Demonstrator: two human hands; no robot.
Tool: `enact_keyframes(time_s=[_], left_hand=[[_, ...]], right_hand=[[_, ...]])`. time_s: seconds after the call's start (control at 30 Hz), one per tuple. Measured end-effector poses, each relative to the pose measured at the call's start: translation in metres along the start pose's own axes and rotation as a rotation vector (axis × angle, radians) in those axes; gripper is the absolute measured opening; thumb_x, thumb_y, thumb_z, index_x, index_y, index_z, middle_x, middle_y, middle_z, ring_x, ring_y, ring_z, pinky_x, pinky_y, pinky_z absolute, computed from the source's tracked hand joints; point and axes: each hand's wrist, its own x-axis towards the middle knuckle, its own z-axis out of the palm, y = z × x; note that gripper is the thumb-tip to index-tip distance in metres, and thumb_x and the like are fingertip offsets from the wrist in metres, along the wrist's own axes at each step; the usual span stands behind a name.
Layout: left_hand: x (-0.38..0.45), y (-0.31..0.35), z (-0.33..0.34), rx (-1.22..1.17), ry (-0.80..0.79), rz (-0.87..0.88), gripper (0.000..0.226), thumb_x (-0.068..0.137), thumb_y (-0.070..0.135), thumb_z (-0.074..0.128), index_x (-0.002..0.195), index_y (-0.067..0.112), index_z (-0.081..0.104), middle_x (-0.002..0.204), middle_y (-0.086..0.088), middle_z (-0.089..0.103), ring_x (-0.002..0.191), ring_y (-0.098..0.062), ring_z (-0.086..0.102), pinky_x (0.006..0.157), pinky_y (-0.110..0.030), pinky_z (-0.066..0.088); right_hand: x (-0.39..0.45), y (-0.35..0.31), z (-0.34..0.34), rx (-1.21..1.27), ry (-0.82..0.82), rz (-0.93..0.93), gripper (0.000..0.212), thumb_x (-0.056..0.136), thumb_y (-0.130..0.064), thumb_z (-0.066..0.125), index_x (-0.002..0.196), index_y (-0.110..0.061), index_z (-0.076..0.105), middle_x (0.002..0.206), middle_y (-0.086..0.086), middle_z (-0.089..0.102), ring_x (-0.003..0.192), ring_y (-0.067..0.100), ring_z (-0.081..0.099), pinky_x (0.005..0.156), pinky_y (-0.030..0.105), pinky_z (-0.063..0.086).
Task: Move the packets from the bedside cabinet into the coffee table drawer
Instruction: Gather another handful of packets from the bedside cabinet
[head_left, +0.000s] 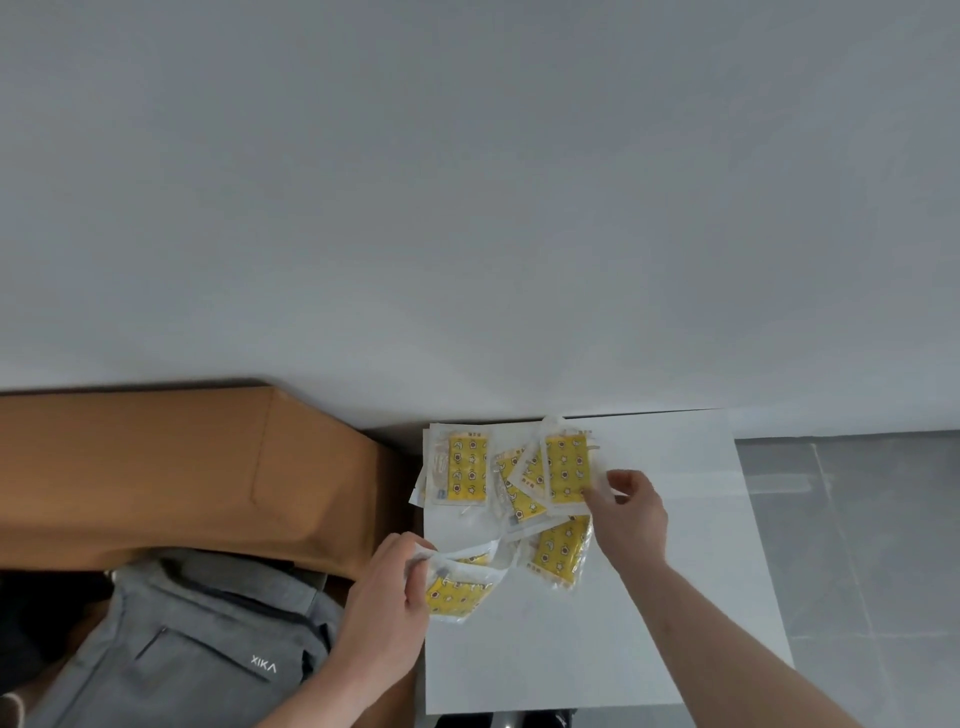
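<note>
Yellow packets (511, 488) lay scattered on the white cabinet (675, 545) top, toward its 10 o'clock corner. Left hand (387, 597) clamped on a bunch of packets (457, 590) at the cabinet's 8 o'clock edge. Right hand (631, 512) pinched one packet (566, 467) at its 5 o'clock corner. At 9 o'clock, orange headboard (182, 467) above a grey bag (208, 639).

Left hand (387, 592) is curled with its fingers closed on a packet (457, 590); right hand (631, 514), arm outstretched, seemingly pinches another packet (567, 467).
</note>
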Motion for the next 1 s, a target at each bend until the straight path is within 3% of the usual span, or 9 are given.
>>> enact_keyframes(time_s=[0.1,0.2,0.37,0.53,0.63,0.7,0.8,0.9,1.0], left_hand=[[0.000,-0.005,-0.001,0.004,-0.017,-0.028,0.026,0.107,0.018,0.048,0.092,0.037,0.053,0.105,0.029,0.051,0.103,0.004,0.057,0.078,-0.028,0.059],[0.002,-0.010,-0.002,-0.015,-0.024,-0.031,0.023,0.107,0.019,0.049,0.094,0.035,0.055,0.104,0.027,0.053,0.102,0.003,0.059,0.077,-0.029,0.060],[0.001,-0.014,-0.006,-0.016,-0.004,-0.008,0.021,0.107,0.020,0.047,0.094,0.034,0.056,0.101,0.023,0.058,0.100,0.001,0.060,0.075,-0.029,0.058],[-0.008,-0.015,-0.013,-0.033,-0.001,-0.014,0.023,0.106,0.017,0.047,0.092,0.033,0.057,0.100,0.023,0.058,0.099,-0.001,0.060,0.074,-0.030,0.057],[-0.014,-0.015,-0.016,-0.054,-0.003,-0.027,0.024,0.106,0.016,0.047,0.093,0.034,0.057,0.100,0.023,0.059,0.100,-0.001,0.060,0.075,-0.027,0.058],[-0.017,-0.015,-0.017,-0.057,-0.004,-0.034,0.025,0.106,0.016,0.047,0.092,0.034,0.058,0.099,0.019,0.061,0.101,-0.001,0.060,0.073,-0.023,0.056],[-0.020,-0.016,-0.018,-0.062,-0.010,-0.046,0.027,0.107,0.015,0.047,0.091,0.034,0.058,0.098,0.017,0.061,0.100,0.001,0.059,0.071,-0.017,0.053],[-0.021,-0.020,-0.019,-0.067,-0.001,-0.052,0.026,0.106,0.016,0.047,0.091,0.034,0.058,0.098,0.021,0.060,0.098,0.001,0.060,0.073,-0.021,0.054],[-0.021,-0.024,-0.018,-0.068,-0.005,-0.057,0.023,0.106,0.018,0.047,0.093,0.033,0.058,0.100,0.023,0.059,0.098,-0.002,0.062,0.075,-0.028,0.058]], right_hand=[[0.004,-0.005,0.006,-0.040,-0.027,-0.030,0.081,0.083,-0.031,0.086,0.150,-0.018,0.043,0.143,-0.001,0.055,0.113,0.022,0.064,0.086,0.035,0.049],[0.011,-0.013,0.019,-0.163,-0.056,-0.080,0.101,0.080,-0.037,0.088,0.160,-0.017,0.028,0.150,0.001,0.042,0.119,0.025,0.060,0.086,0.037,0.048],[0.022,-0.011,0.032,-0.151,-0.091,-0.016,0.068,0.079,-0.028,0.088,0.134,-0.018,0.049,0.105,-0.001,0.066,0.090,0.019,0.063,0.070,0.034,0.052],[0.012,-0.007,0.020,-0.170,-0.037,-0.021,0.033,0.084,-0.032,0.083,0.105,-0.017,0.064,0.109,0.006,0.065,0.095,0.029,0.066,0.078,0.042,0.058],[-0.008,0.001,0.012,0.002,0.018,-0.054,0.017,0.089,-0.026,0.077,0.084,-0.025,0.060,0.089,0.004,0.071,0.070,0.014,0.063,0.055,0.026,0.051],[-0.022,0.006,0.011,0.084,-0.009,-0.022,0.013,0.089,-0.026,0.077,0.094,-0.024,0.065,0.088,0.001,0.072,0.069,0.013,0.064,0.049,0.020,0.048],[-0.030,0.008,0.017,0.035,-0.122,0.010,0.041,0.086,-0.025,0.081,0.121,-0.019,0.060,0.106,-0.001,0.071,0.093,0.022,0.066,0.077,0.035,0.054],[-0.029,0.003,0.028,-0.026,-0.142,0.010,0.065,0.082,-0.025,0.085,0.136,-0.020,0.050,0.121,0.006,0.068,0.101,0.026,0.065,0.086,0.040,0.055],[-0.026,-0.002,0.045,-0.106,-0.054,0.082,0.096,0.075,-0.030,0.091,0.151,-0.016,0.035,0.144,0.012,0.044,0.127,0.036,0.052,0.100,0.048,0.050]])
